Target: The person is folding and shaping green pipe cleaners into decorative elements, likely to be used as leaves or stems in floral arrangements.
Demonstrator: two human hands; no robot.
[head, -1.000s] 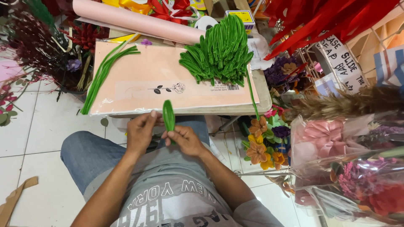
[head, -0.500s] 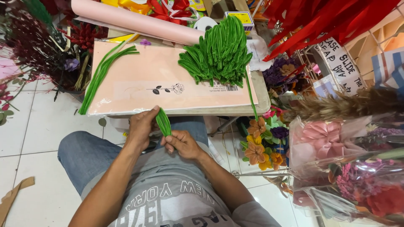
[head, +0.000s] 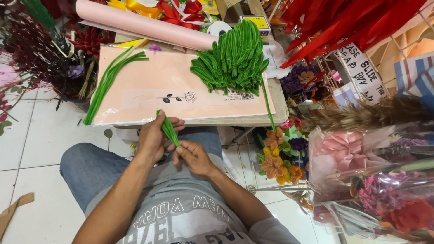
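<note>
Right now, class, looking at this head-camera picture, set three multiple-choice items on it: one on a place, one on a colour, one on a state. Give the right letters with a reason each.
1. Where does the big heap of folded pipe cleaners lie?
A. on the floor tiles
B. on the pink board, at its far right
C. in the person's lap

2. What colour is the bent piece between the hands?
A. green
B. red
C. purple

3. How is that piece held?
A. it lies loose on the board
B. by the left hand alone
C. by both hands, left hand around the upper part, right hand pinching the lower end

Answers: 1 B, the heap rests on the pink board near its far right corner. 2 A, it matches the green heap. 3 C, fingers of both hands close on it, in front of the table edge.
</note>
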